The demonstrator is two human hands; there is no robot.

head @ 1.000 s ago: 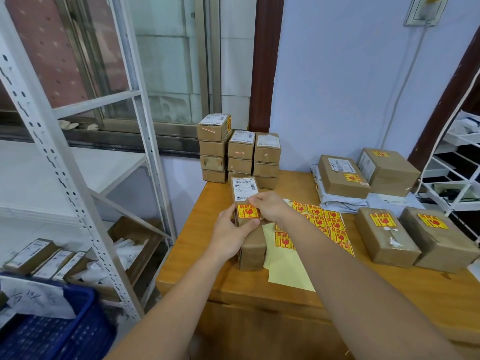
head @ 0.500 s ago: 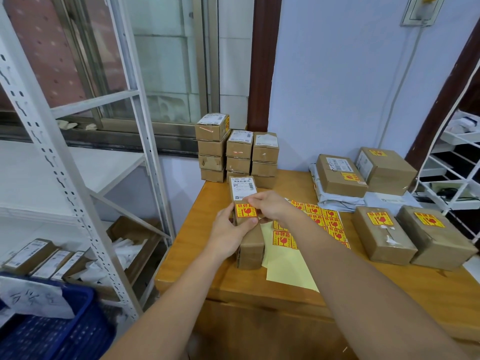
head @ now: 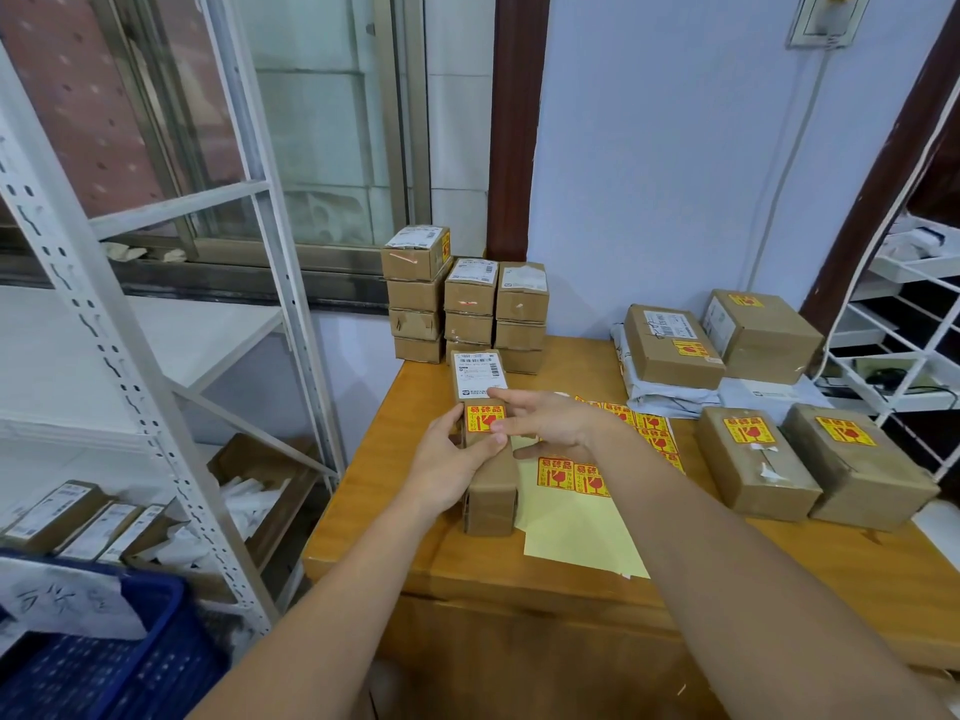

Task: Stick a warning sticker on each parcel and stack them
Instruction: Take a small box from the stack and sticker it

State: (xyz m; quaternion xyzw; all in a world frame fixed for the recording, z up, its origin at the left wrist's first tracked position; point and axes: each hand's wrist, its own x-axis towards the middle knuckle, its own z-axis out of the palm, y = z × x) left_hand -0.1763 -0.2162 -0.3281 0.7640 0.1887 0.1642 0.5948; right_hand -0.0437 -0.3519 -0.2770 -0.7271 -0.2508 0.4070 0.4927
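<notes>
Since half a second ago the right hand (head: 545,423) is being opened: its fingers, then curled over the top of the parcel (head: 485,444), are now being held nearly straight, their tips lying at the right edge of the warning sticker (head: 484,418), with nothing grasped. The parcel is being gripped along its left side by the left hand (head: 449,462), thumb curled onto the top face beside the sticker, much as before. The parcel is being kept flat on the wooden table (head: 395,517), near its left front, the sticker lying just below the white shipping label (head: 479,375).

Whether the right fingertips are actually being pressed on the sticker cannot be told. The upper part of the sticker sheet (head: 576,517) is being hidden by the right forearm, and the printing on the labels is too small to be read. The blue crate (head: 119,662) is being cut off at the lower left corner.

Behind the parcel, three stacks of small boxes (head: 467,304) are being kept against the wall by the window (head: 291,116). To the right, four larger stickered boxes (head: 753,459) are lying on the table, two of them on grey mailer bags (head: 675,394). A white metal shelving rack (head: 130,366) is standing at the left, with labelled cartons below.
</notes>
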